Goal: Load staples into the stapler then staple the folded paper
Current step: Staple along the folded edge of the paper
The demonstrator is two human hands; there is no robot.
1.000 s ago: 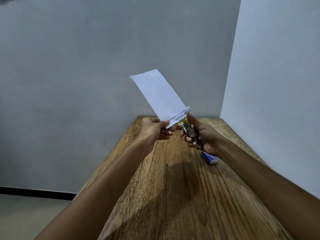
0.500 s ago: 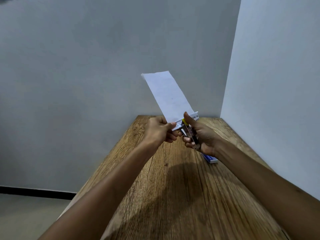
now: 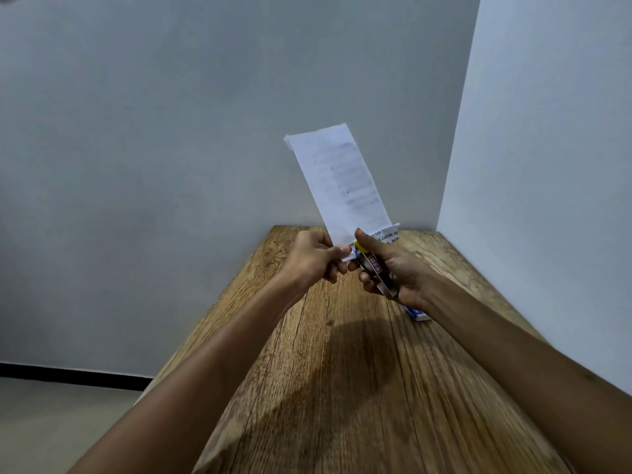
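the right hand point(image 3: 393, 268) is wrapped tight around the small stapler point(image 3: 374, 268), thumb pressed on its yellow-tipped nose, while the left hand point(image 3: 313, 260) pinches the lower corner of the folded paper point(image 3: 342, 179) just beside that nose. over the last second the paper has swung from a hard lean to the left into a more upright stand, and its printed bottom edge has slid in under the right thumb, so the two grips have drawn close, nearly touching. that suggests the fold now sits in the stapler's mouth and the squeeze is either happening or about to; whether a staple has gone through cannot be told, since the thumb hides the spot. below and behind the right hand, a small blue staple box point(image 3: 417, 314) lies on the wooden table point(image 3: 342, 388), so loading looks finished. the paper's free end stands well above both grips, unsupported.
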